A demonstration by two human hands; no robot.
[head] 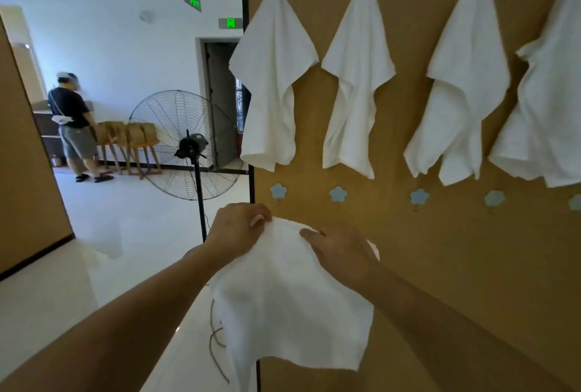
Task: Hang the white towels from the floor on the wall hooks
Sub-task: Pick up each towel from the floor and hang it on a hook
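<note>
Both hands, left hand (240,228) and right hand (341,253), pinch one white towel (289,306) below four hung towels (270,83).

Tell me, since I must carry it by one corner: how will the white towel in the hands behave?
The held towel looks floppy: it sags below the left hand and right hand. Probably light, since fingertip pinches carry it. Likely not slippery; the hung towels cling draped on their hooks.

Both forearms reach forward from the lower edge, converging toward twelve o'clock. The left hand (240,228) has its fingers curled into a pinch at its one o'clock side. The right hand (341,253) lies palm down, fingers pointing toward ten o'clock.
</note>
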